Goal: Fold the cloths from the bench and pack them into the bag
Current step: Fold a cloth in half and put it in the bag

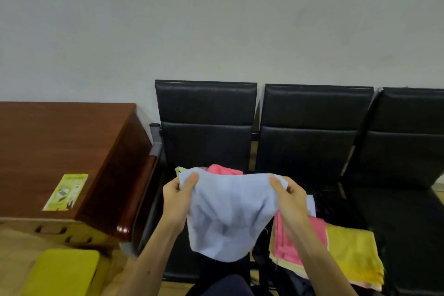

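My left hand (177, 199) and right hand (290, 199) are bare. My left forearm (153, 255) enters from 7 o'clock, uncovered to the frame's edge, with a small dark speck low on it. My right forearm (312, 252) enters from 5 o'clock, likewise uncovered. At 6 o'clock shows a dark navy garment (221, 286) I wear; which garment, I cannot tell.
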